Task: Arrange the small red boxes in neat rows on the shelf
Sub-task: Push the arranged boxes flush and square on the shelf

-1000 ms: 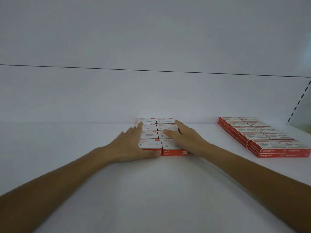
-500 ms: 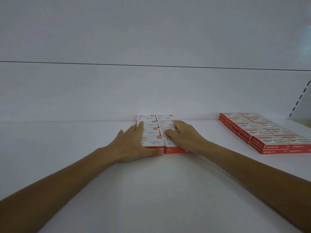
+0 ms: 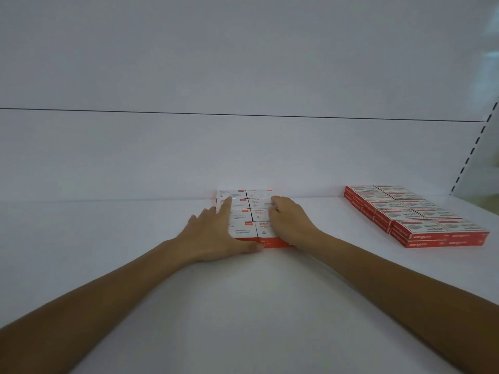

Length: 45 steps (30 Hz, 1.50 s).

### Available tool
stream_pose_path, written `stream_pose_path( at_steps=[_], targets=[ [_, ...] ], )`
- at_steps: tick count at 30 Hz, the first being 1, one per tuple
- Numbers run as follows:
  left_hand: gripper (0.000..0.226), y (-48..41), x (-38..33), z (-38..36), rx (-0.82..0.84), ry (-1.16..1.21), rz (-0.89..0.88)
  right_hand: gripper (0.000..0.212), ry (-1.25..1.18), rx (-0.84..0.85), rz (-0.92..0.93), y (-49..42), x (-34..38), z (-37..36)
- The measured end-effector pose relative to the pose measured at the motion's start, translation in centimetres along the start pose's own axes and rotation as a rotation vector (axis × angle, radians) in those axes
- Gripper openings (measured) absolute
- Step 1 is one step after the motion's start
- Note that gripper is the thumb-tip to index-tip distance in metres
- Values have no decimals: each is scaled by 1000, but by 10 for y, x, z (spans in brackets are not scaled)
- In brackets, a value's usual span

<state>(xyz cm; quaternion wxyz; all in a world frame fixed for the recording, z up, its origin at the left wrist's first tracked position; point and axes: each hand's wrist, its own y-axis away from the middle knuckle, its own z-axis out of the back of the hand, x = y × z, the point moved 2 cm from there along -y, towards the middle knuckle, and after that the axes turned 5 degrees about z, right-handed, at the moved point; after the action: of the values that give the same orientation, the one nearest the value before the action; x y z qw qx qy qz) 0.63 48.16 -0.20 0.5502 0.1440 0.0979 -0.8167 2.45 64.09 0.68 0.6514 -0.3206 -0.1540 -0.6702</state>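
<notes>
Head view: left hand (image 3: pixel 216 236), fingers spread, is pressing the boxes (image 3: pixel 260 194) under them. Right hand (image 3: pixel 290 225) is curling its fingers over them too.

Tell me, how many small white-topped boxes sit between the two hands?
8 boxes, in two columns of four rows: back, second, third, front. The left hand and right hand cover parts, so more may be hidden.
</notes>
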Motion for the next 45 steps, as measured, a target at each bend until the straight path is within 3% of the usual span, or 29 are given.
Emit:
stream_pose_path(
  at_steps=[9, 13, 16, 18, 28, 32, 35, 38, 42, 45],
  targets=[
    [135, -7, -5, -2, -13, 15, 52, 15, -150, 17, 2, -7, -3, 0],
    [119, -15, -12, 7, -50, 569, 93, 36, -258, 14, -63, -14, -4, 8],
    [97, -20, -13, 11, 47, 1017, 134, 56, -371, 20, -147, -19, 0, 10],
    [79, -18, -15, 11, 77, 1167, 110, 58, -392, 20, -152, -21, 2, 9],
    [62, -18, -18, 8, -21, 1047, 134, 59, -393, 41, -164, -27, -4, 5],
    [77, -10, -10, 18, -132, 649, 24, 71, -214, 94, 23, -13, -7, 15],
    [98, 5, 0, 22, -23, 471, -143, 94, -97, 180, 162, 8, -11, 21],
    [118, 17, 7, 15, 13, 280, -189, 105, -13, 255, 219, 23, -14, 20],
    [116, 16, 8, 2, 16, 141, -51, 108, 74, 307, 188, 32, -14, 14],
    [103, 15, 4, 1, -8, 120, -69, 109, 83, 338, 156, 32, -12, 14]
  ],
)
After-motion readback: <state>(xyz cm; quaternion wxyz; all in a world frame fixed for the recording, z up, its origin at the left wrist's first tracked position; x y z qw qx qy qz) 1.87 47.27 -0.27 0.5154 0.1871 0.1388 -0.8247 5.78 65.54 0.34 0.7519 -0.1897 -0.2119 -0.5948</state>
